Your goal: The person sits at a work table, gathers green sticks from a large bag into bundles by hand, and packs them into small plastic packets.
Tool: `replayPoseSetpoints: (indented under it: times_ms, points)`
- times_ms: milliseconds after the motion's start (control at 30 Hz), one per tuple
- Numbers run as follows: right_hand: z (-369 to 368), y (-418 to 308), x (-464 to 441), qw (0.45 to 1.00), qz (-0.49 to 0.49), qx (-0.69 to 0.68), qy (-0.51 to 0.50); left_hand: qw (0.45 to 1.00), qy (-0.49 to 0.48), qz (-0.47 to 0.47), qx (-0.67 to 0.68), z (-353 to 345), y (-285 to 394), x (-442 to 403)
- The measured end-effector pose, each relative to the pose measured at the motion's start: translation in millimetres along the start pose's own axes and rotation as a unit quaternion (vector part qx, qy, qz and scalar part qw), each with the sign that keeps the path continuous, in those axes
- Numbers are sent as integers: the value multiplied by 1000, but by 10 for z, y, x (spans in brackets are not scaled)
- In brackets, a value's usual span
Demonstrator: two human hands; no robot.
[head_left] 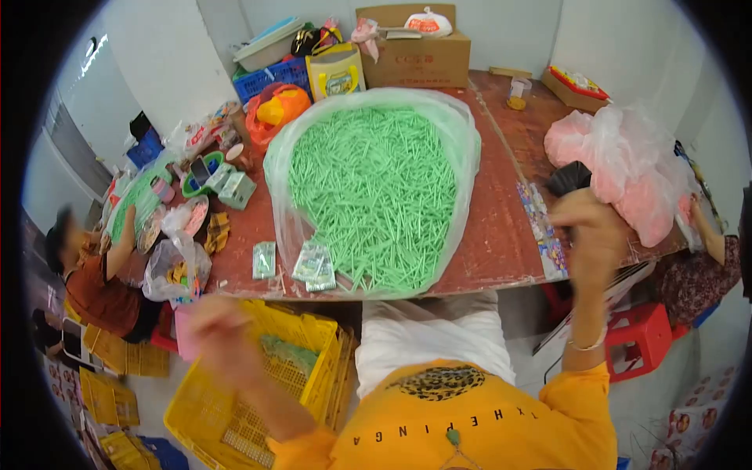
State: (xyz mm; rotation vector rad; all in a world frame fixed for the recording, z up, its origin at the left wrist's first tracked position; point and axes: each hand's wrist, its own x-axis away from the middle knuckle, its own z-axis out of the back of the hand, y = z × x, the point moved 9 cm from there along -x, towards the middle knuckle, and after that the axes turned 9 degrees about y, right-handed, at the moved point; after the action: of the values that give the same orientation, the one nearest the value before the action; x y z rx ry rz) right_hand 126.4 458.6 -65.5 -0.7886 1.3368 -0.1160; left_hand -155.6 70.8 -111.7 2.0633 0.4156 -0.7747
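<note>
A large clear plastic bag (274, 168) lies spread wide on the red table, filled with a heap of thin green sticks (372, 196). My left hand (219, 333), smeared by motion, is raised in front of the table edge, above a yellow crate (184, 403). Blur also covers my right hand (591, 231), held up over the right side of the table beside a black bundle (570, 178). Whether either hand holds anything cannot be made out. Small green-and-white packets (315, 265) lie at the bag's near left edge, and another packet (264, 260) sits left of them.
Pink-filled plastic bags (623, 168) stand at the right. Cardboard box (415, 59), yellow tote (335, 72) and orange bag (276, 112) line the back. One person (106, 274) sits at left; another person's patterned sleeve (705, 270) shows at right, near a red stool (638, 337).
</note>
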Motion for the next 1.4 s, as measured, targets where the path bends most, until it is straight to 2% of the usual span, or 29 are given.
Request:
replayPoseSetpoints:
  times_ms: [33,67,100,200,267,333,400,467,500,533,600,633,700,767,833,867,900,933,1000,1067,1100,1133,1167,1200,1267,1333,1400]
  points:
    - [-80,170,132,1000,9,4,8,983,-4,98,-154,-50,-651,261]
    - [-207,354,276,999,-2,37,-17,945,-14,237,-223,8,-1279,700]
    - [-329,526,426,997,-16,69,-43,937,-49,296,-180,-1,-1686,1123]
    - [-661,997,758,977,-55,162,-125,879,-22,466,-97,36,-2292,2235]
    - [-831,1211,868,967,-68,192,-154,859,-93,488,-124,-86,-2325,2639]
    - [-938,1341,940,972,-84,156,-152,865,-239,392,-203,-306,-2197,2839]
    - [-988,1434,968,973,-64,159,-152,846,-330,314,-277,-474,-2041,2904]
    - [-1061,1649,1145,897,-23,332,-292,810,-398,278,-330,-500,-1946,2957]
    - [-1004,1803,1222,875,-46,354,-327,808,-399,278,-334,-435,-1952,2985]
    - [-930,1853,1256,877,-49,350,-326,794,-409,277,-354,-347,-1975,3041]
    - [-727,2122,1509,795,-133,439,-398,751,-444,277,-401,-75,-2065,3232]
    - [-668,2117,1554,796,-134,436,-398,750,-445,278,-404,28,-2043,3279]
    - [-589,2157,1646,798,-173,412,-405,710,-489,227,-453,197,-2004,3382]
    - [-615,2153,1642,814,-175,378,-405,694,-509,249,-443,485,-2035,3500]
    - [-724,2041,1573,829,-177,341,-407,626,-547,318,-456,795,-2051,3675]
    - [-769,1877,1417,868,-150,304,-363,672,-516,298,-440,888,-1997,3650]
    - [-791,1650,1264,901,-123,267,-318,689,-488,294,-447,898,-1872,3564]
    - [-823,1497,1196,901,-122,262,-325,707,-460,288,-454,888,-1769,3474]
    - [-879,1270,1061,921,-173,147,-318,699,-471,289,-454,993,-1765,3501]
    - [-907,1192,1105,921,-142,126,-341,616,-488,490,-376,1148,-1885,3768]
    - [-923,1125,1132,921,-113,112,-355,610,-494,486,-384,1178,-1925,3753]
    - [-936,1057,1159,915,-129,80,-373,615,-485,486,-387,1283,-2037,3751]
    - [-950,989,1161,915,-123,74,-377,592,-507,503,-373,1416,-2164,3838]
    - [-983,975,1250,900,-151,41,-407,566,-530,520,-358,1429,-2170,3879]
    - [-1067,956,1467,868,-177,12,-464,576,-531,517,-346,1425,-2241,3781]
    - [-1116,1090,1949,781,-177,49,-597,504,-553,574,-333,1477,-2269,3743]
    - [-1038,1275,2671,651,-248,67,-714,483,-555,581,-348,1440,-2303,3621]
